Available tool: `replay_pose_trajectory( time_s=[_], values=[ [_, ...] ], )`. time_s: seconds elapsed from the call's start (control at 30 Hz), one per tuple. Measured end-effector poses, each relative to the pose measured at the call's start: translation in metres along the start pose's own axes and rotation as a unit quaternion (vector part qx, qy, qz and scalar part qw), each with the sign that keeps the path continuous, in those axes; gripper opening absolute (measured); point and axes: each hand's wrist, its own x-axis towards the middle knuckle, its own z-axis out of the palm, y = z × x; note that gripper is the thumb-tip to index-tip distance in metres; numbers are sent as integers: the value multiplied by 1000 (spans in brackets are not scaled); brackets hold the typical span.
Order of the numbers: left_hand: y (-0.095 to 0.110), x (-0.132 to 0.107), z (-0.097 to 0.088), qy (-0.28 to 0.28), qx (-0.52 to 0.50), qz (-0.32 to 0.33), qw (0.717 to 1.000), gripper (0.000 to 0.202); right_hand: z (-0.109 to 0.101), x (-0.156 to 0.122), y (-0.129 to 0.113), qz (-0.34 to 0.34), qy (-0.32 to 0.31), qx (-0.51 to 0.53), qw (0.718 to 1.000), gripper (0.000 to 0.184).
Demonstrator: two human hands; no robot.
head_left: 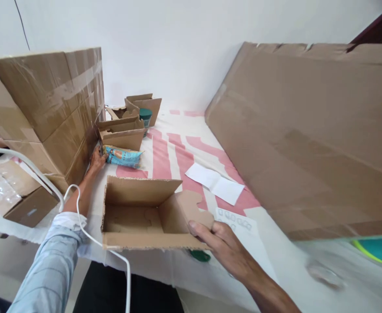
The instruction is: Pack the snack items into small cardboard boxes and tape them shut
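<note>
My right hand (218,243) grips the near right corner of an open cardboard box (138,241), thumb on its front wall. The box is tilted toward me, its inside shows bare cardboard, and its flaps stand up. Farther off to the left, my left hand (97,160) is closed at the left end of a blue printed packet (123,156), which lies on the table; some of its fingers are hidden. Just behind the packet stands another open cardboard box (122,140). A white cable (89,234) crosses over my left forearm.
Stacked taped cartons (54,104) rise on the left, with a smaller taped box (28,195) beside them. A large cardboard sheet or carton (308,130) stands at right. White paper (215,182) lies on the cloth. A green-lidded container (145,115) sits among the far boxes.
</note>
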Motion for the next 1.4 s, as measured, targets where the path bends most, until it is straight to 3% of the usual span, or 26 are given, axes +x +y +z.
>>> replay_pose_trajectory(
  time_s=[0.13, 0.33, 0.4, 0.47, 0.6, 0.7, 0.8, 0.9, 1.0, 1.07, 1.13, 1.2, 1.27, 1.4],
  values=[
    [14, -46, -23, 24, -9, -73, 997, 48, 5, 33, -10, -40, 31, 21, 999, 42],
    [32, -161, -83, 14, -30, -118, 992, 38, 22, 94, -34, -67, 33, 124, 989, 27],
    [42, -192, -90, 2, -18, -108, 994, 32, 33, 110, -44, -61, 27, 134, 989, 23],
    [56, -208, -83, -49, 12, -75, 996, 28, 45, 124, -55, -49, 29, 133, 989, 23],
    [84, -199, -42, -136, 105, -8, 985, 25, 68, 142, -72, -61, 38, 151, 986, 27],
    [90, -173, -15, -118, 160, -12, 980, 26, 73, 151, -72, -125, 24, 159, 979, 26],
    [83, -150, -2, -85, 179, -20, 980, 34, 67, 158, -67, -181, 11, 153, 971, 28],
    [73, -137, 3, -81, 184, -14, 979, 40, 53, 156, -57, -169, 44, 55, 983, 29],
    [66, -132, 7, -79, 189, -6, 979, 44, 37, 129, -38, -130, 51, -188, 972, 23],
    [62, -133, 9, -77, 189, -1, 979, 45, 29, 97, -19, -92, 17, -340, 936, 25],
    [60, -134, 11, -73, 186, 4, 980, 45, 26, 60, 3, -37, -17, -422, 906, 27],
    [58, -134, 11, -68, 184, 9, 981, 44, 28, 28, 25, 11, -43, -458, 888, 25],
    [58, -134, 11, -63, 184, 14, 981, 43, 30, 7, 44, 11, -41, -464, 885, 21],
    [59, -129, 6, -59, 186, 24, 981, 41, 31, 4, 62, -60, 15, -376, 925, 16]
  ],
)
